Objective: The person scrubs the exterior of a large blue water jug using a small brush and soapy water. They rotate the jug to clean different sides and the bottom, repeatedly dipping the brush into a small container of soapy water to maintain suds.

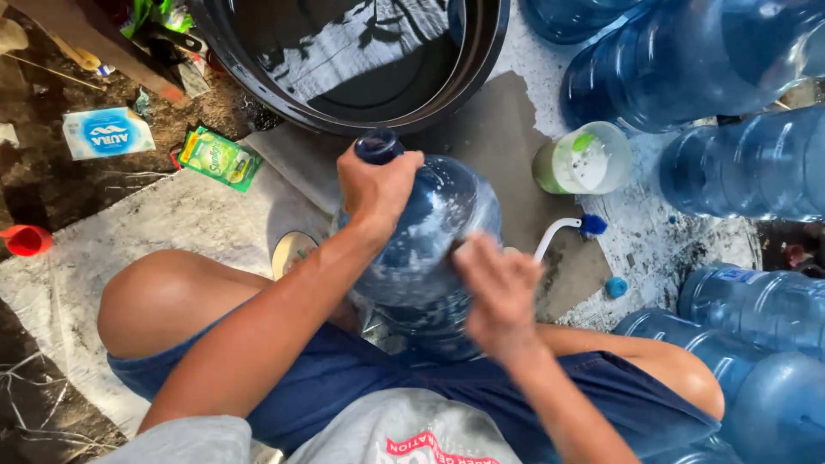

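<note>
The person sits on the floor with knees spread, and a big blue water jug lies tilted between the legs, its neck pointing away toward a large black tub. The left hand is clamped around the top of the jug just below its dark cap. The right hand is blurred and pressed against the soapy side of the jug; its fingers look curled, but whether they hold something I cannot tell. Just beyond the jug a white-handled brush with a blue head lies on the wet mat, near a clear cup of green liquid. More blue jugs are stacked on the right
</note>
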